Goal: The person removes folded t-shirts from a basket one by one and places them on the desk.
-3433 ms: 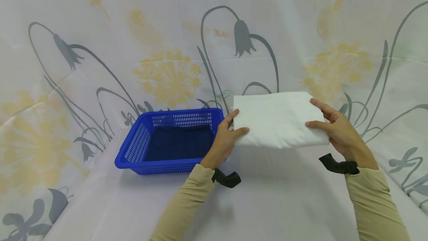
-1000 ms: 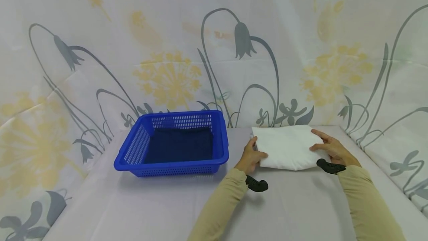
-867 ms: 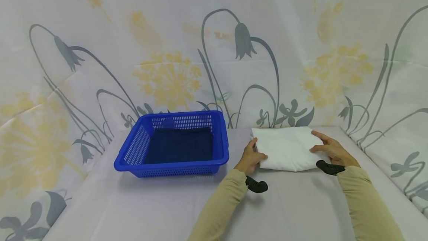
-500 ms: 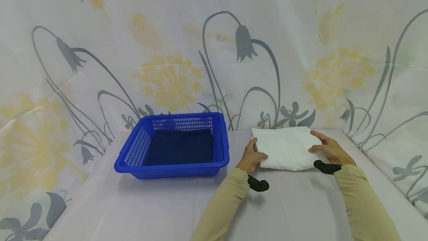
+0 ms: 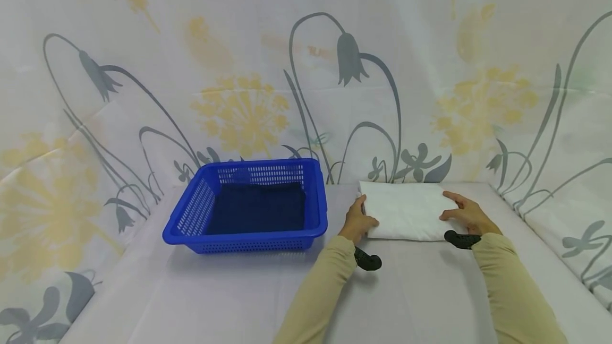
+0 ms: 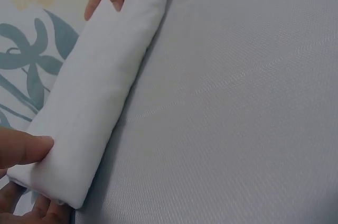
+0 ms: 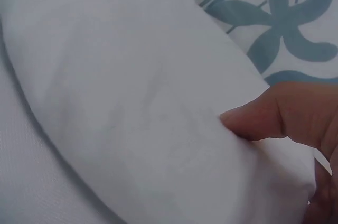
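The folded white cloth [image 5: 406, 211] lies on the pale covered table [image 5: 239, 301], to the right of the blue basket [image 5: 239, 240]; both hands are clamped on it, well apart, one at each end; the left hand [image 5: 356, 222] pinches the left end, its thumb [image 6: 26, 147] flat on the upper face and its other fingers [image 6: 45, 212] bent at and under the edge; the right hand [image 5: 470, 215] grips the opposite end, thumb pressed on top, a fingertip reaching its far corner; inside the basket rests a dark navy cloth [image 5: 258, 208], near neither hand.
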The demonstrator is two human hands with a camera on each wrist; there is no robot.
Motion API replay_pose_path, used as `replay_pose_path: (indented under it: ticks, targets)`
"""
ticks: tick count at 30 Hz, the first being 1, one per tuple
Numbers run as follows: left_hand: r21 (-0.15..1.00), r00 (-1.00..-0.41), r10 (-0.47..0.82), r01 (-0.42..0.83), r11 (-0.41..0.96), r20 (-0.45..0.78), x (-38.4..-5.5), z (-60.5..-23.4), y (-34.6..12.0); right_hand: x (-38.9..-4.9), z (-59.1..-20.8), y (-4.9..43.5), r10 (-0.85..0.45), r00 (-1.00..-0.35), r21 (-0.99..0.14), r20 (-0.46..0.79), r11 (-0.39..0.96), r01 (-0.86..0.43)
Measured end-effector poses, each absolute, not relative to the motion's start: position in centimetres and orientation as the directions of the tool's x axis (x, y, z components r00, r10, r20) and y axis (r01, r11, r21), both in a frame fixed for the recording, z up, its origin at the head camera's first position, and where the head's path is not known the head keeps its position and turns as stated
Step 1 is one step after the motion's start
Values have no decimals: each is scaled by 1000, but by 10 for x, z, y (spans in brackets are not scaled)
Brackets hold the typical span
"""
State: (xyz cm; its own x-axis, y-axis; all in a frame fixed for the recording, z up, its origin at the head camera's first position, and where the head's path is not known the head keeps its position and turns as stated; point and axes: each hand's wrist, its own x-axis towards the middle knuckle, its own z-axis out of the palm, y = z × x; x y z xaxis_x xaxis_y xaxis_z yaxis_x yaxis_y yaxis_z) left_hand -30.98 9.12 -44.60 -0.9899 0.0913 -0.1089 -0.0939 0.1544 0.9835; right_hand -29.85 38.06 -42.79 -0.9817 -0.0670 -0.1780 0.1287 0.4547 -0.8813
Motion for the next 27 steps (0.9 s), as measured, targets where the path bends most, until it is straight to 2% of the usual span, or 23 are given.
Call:
replay_pose_path:
  ticks: [9,16,21,27]
  targets:
    - [969,-995,57,-64,240,-80,-310,-442,92,-295,-426,381,-53,-991,-825,-122,561,72]
    - [951,-999,37,-27,309,-40,-305,-434,89,-286,-421,380,-17,-985,-826,-171,547,134]
    - [928,-999,46,8,372,-9,-303,-433,87,-280,-425,378,-10,-994,-825,-107,560,83]
    - [898,-997,68,63,436,37,-301,-431,83,-281,-431,377,42,-999,-740,-1,672,29]
